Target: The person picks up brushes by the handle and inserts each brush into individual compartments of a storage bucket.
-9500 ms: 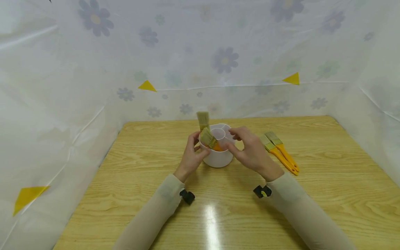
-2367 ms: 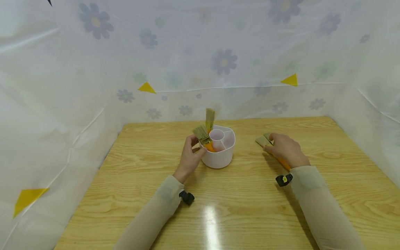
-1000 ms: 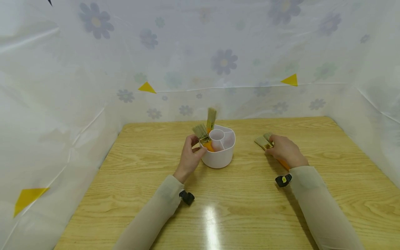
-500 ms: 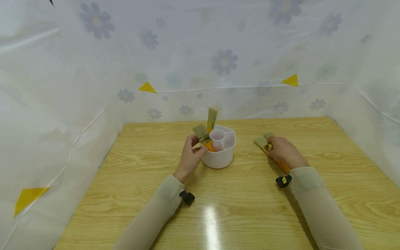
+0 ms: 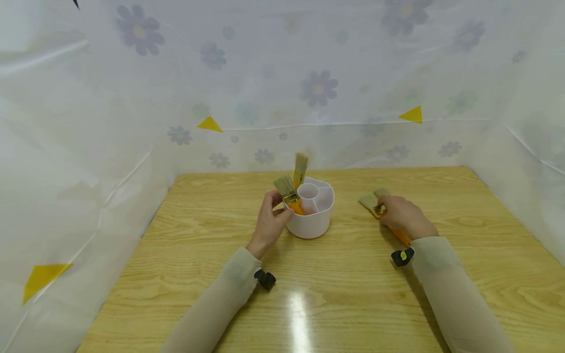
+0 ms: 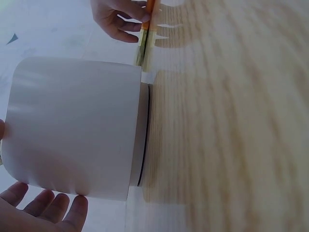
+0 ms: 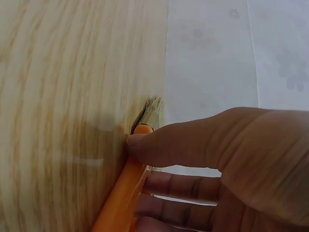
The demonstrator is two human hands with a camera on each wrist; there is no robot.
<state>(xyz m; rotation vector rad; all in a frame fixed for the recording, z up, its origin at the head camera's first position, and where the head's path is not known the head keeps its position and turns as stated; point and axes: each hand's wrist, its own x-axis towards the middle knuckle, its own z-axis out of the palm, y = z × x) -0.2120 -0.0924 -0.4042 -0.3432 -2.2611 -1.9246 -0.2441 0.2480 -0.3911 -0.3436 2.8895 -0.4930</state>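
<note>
My left hand (image 5: 268, 223) holds the left side of a white divided holder (image 5: 309, 227), thumb at the front rim. In the left wrist view its fingertips press the wall of the holder (image 6: 72, 125). Two paintbrushes stand bristles up in the left part: a front paintbrush (image 5: 287, 188) leaning left and a back paintbrush (image 5: 300, 167) nearly upright. To the right, my right hand (image 5: 406, 215) pinches a flat paintbrush (image 5: 372, 205) by its orange handle (image 7: 120, 193), low over the table. Behind it another paintbrush (image 5: 381, 192) shows its bristles; the hand hides the rest.
The holder has a round centre cup (image 5: 307, 191) and divided sections around it. Wood-grain table (image 5: 335, 294) lies beneath. Flower-printed white sheeting (image 5: 265, 88) hangs at the back and sides, with yellow triangles (image 5: 210, 124) on it.
Earlier my right hand was at the holder; it has since moved right and taken a paintbrush. The back paintbrush in the holder shifted right. In the last second the right hand barely moves.
</note>
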